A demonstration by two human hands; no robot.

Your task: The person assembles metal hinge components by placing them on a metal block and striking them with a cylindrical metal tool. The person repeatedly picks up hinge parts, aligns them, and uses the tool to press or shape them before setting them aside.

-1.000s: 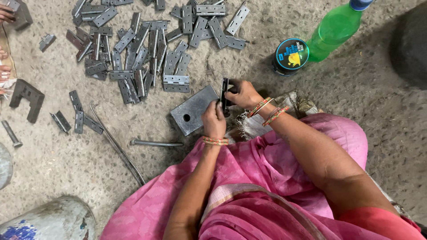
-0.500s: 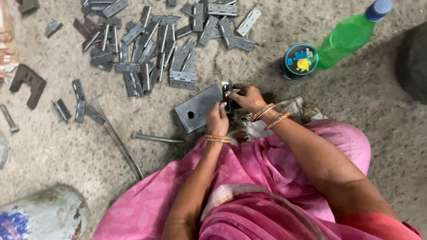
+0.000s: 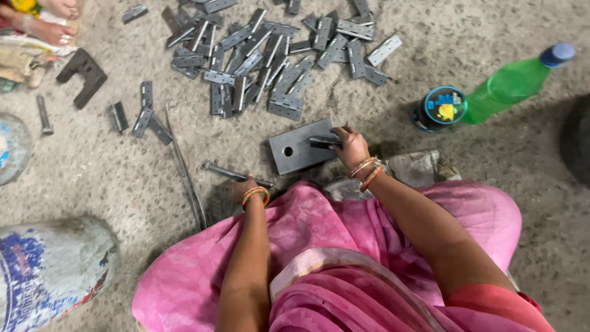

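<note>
Hands working at a steel plate on the floor

The right hand [image 3: 351, 146] is gripping a small dark hinge [image 3: 324, 142] on the grey plate [image 3: 298, 151]; the left hand [image 3: 244, 187] is closing on a metal rod [image 3: 232, 174] lying just beside it.

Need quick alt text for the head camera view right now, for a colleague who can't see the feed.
Seen from above, a person in pink sits on a concrete floor, right hand holding a small dark metal piece on a grey steel block, left hand at a metal rod on the floor. Beyond lies a pile of grey hinges; a green bottle lies at right.
</note>
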